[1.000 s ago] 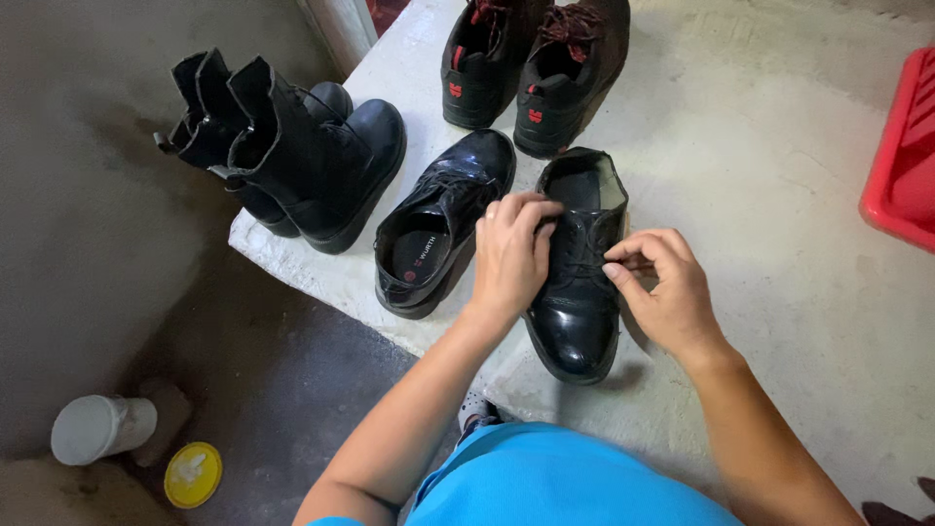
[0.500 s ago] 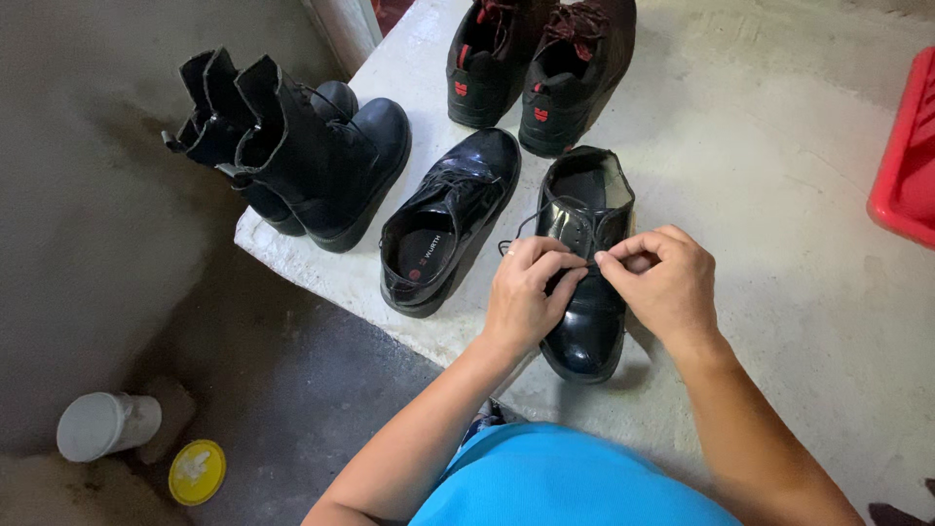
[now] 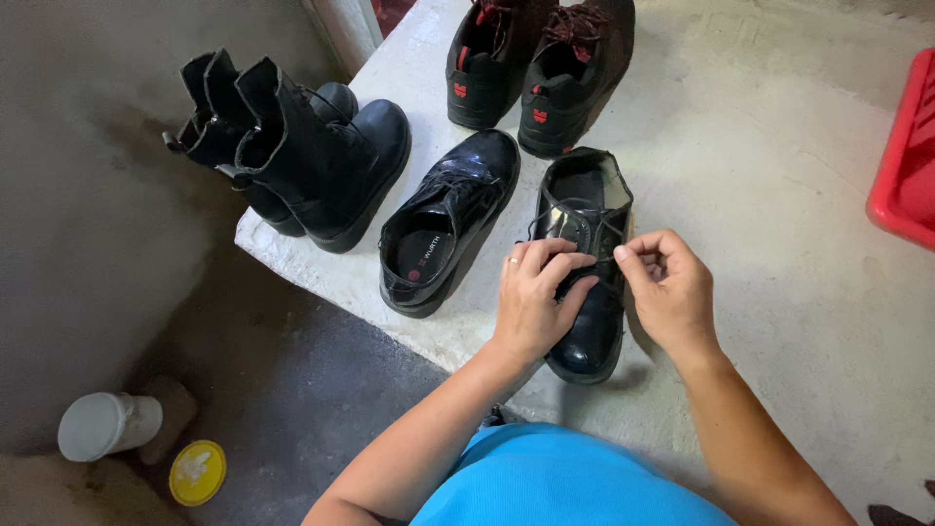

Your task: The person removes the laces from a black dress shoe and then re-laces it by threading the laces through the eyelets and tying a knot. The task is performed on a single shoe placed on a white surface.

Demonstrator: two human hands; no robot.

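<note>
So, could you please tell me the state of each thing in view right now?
Left hand: fingers on the laces of the right dress shoe.
Right hand: pinching a lace end.
Right dress shoe: upright, being laced.
Left dress shoe: upright, untouched.
Boots: standing side by side.
Red-laced shoes: upright, paired.
White jar: on its side.
Yellow lid: flat on floor.

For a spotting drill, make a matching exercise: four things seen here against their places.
Things:
1. boots
2. red tray
3. yellow lid
4. left hand

Places:
A. on the dark lower floor, bottom left
B. on the laces of the glossy shoe
C. at the slab's left corner
D. at the right edge of the view

Pairs: 1-C, 2-D, 3-A, 4-B
</note>
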